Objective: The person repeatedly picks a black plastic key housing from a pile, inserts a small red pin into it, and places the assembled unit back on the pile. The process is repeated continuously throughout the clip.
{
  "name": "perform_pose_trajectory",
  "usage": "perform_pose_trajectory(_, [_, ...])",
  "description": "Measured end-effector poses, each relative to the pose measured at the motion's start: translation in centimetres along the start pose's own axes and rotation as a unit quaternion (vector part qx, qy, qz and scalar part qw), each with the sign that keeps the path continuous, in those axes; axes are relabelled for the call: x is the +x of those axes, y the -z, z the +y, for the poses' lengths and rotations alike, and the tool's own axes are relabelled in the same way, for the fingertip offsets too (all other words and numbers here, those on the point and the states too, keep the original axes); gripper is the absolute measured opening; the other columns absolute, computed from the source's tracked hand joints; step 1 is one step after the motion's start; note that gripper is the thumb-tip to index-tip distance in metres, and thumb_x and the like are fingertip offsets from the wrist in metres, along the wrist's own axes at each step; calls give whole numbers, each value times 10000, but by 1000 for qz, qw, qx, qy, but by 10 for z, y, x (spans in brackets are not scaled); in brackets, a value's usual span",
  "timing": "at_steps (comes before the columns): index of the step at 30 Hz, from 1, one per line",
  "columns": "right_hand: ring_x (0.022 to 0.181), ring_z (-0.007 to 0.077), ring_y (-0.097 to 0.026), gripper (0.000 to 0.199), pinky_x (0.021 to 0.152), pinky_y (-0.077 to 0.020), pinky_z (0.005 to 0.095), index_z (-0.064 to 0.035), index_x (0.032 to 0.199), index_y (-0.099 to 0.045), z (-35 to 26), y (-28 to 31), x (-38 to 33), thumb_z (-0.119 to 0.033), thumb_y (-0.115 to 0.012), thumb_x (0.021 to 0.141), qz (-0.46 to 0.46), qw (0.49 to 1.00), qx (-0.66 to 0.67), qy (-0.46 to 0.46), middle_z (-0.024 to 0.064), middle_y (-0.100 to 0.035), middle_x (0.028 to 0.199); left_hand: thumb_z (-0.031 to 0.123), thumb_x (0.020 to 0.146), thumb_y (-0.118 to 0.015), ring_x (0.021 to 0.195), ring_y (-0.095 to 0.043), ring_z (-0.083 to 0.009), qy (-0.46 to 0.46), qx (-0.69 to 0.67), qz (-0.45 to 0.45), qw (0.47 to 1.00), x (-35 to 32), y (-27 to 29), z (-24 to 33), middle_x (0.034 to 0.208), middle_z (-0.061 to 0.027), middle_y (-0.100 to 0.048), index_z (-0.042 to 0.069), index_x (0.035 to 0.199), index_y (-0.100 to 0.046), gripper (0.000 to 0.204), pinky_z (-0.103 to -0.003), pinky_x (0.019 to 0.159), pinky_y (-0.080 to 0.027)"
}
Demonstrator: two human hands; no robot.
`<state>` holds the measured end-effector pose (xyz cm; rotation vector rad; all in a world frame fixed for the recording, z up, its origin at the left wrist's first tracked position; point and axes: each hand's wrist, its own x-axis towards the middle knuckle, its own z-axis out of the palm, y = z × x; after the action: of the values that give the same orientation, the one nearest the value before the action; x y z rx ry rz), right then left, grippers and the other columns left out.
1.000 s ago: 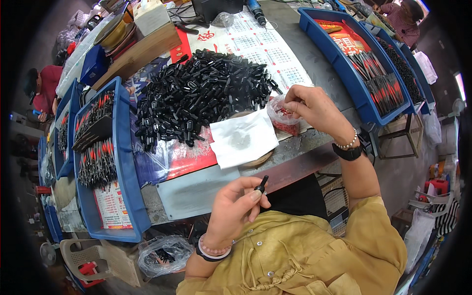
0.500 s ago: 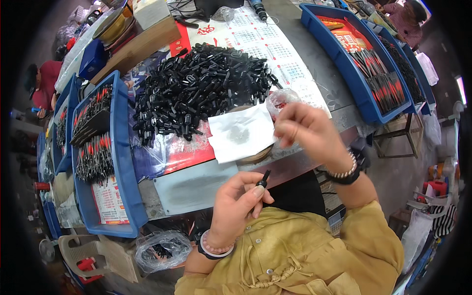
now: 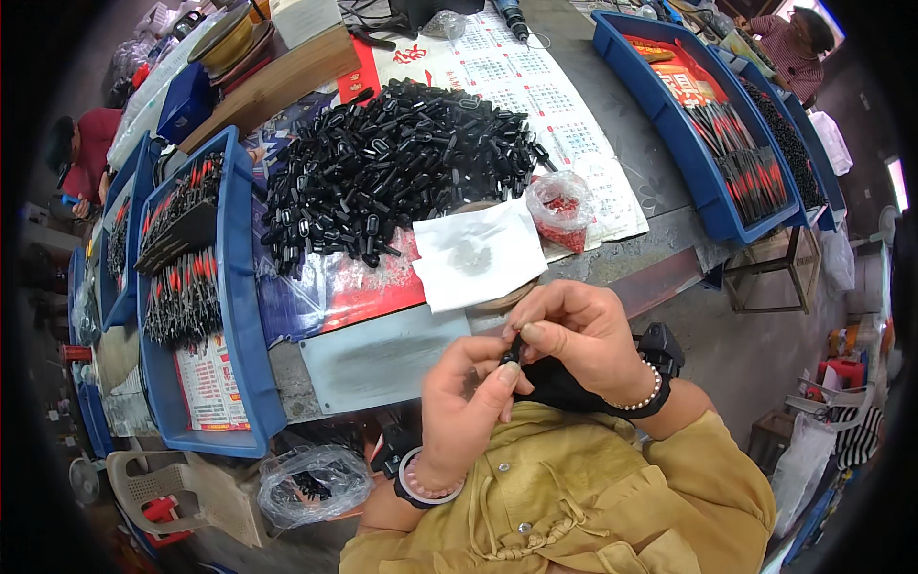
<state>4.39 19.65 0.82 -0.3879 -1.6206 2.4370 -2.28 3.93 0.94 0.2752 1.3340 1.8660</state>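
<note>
Right hand (image 3: 579, 330) back from bag, both pinching black piece (image 3: 512, 351)

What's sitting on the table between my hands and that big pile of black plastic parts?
In the head view, a white paper sheet with a grey smudge lies between the pile of black parts and your hands, left hand and right hand, which pinch a small black part.

A heap of parts (image 3: 392, 163) lies between two trays (image 3: 244, 316), behind a paper sheet (image 3: 478, 253).

Glossy black plastic parts (image 3: 397, 167); blue plastic tray (image 3: 244, 316), smooth; white paper sheet (image 3: 478, 253), matt; clear plastic bag (image 3: 559, 206).
</note>
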Motion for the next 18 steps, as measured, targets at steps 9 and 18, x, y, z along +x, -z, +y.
perform_pose_trajectory(9, [819, 212, -677, 168, 686, -551, 278, 4, 925, -623, 2, -2, -8, 94, -684, 797, -27, 933, -245, 264, 153, -658, 886, 112, 923, -585, 550, -497, -60, -36, 17, -5, 999, -12, -5, 0, 754, -87, -622, -13, 1078, -521, 209, -180, 486, -388])
perform_pose_trajectory(18, [723, 253, -681, 214, 604, -546, 300, -22, 976, -643, 3, -12, -1, 42, -703, 781, -1, 876, -329, 352, 150, -687, 927, 83, 921, -602, 717, -564, -74, -114, 104, 17, 988, -14, 0, -10, 890, -54, -637, -35, 1261, -422, 403, -192, 652, -445])
